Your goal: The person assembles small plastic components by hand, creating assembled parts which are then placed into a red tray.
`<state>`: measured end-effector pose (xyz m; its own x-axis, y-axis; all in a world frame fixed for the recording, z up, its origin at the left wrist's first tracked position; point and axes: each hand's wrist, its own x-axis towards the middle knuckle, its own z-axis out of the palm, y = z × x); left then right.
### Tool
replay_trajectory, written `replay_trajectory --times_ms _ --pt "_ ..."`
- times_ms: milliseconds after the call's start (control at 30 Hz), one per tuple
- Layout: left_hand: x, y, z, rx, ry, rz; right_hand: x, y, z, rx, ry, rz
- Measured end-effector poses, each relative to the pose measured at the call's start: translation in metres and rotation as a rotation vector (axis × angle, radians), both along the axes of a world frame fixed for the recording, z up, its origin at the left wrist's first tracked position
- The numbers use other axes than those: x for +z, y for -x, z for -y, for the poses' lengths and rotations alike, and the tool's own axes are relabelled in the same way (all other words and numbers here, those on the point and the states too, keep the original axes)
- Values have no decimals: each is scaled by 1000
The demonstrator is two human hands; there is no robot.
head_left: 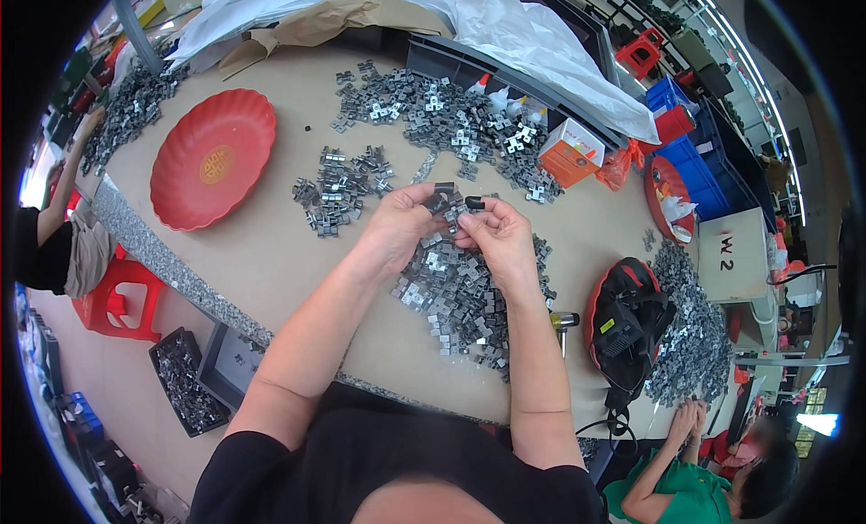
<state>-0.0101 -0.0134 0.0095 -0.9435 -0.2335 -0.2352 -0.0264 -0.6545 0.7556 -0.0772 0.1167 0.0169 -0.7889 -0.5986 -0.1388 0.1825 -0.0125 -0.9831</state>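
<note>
My left hand and my right hand meet over the middle of the table, their fingers closed on a small grey metal part. Black covers sit on some fingertips of both hands. Part of the piece is hidden by my fingers. Directly beneath my hands lies a heap of similar small metal parts. A smaller pile of them is to the left, beyond my left hand. Farther back spreads a larger pile, with several small white bottles standing in it.
A red scalloped plate lies at the left. An orange-and-white box stands at the back right, by a grey bin. Right of my arm are a yellow-and-black handled tool and a black device in a red dish. Co-workers sit at both sides.
</note>
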Motion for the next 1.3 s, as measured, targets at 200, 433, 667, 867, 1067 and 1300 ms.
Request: replay_trajectory --times_ms 200,433,667,867,1067,1300 --pt "6 -2 -7 -30 94 -59 6 2 -4 -52 7 124" --pt "-5 -2 -8 0 331 -152 3 2 -3 -54 -16 160" --pt "0 -1 -16 99 427 -198 3 6 -6 32 -24 115" --pt "-13 -2 -4 -135 621 -80 8 6 -6 43 9 56" --pt "-6 -5 -11 -62 724 -197 13 12 -19 79 -80 -64" --pt "-17 -2 1 -227 562 -150 6 6 -12 55 36 -57"
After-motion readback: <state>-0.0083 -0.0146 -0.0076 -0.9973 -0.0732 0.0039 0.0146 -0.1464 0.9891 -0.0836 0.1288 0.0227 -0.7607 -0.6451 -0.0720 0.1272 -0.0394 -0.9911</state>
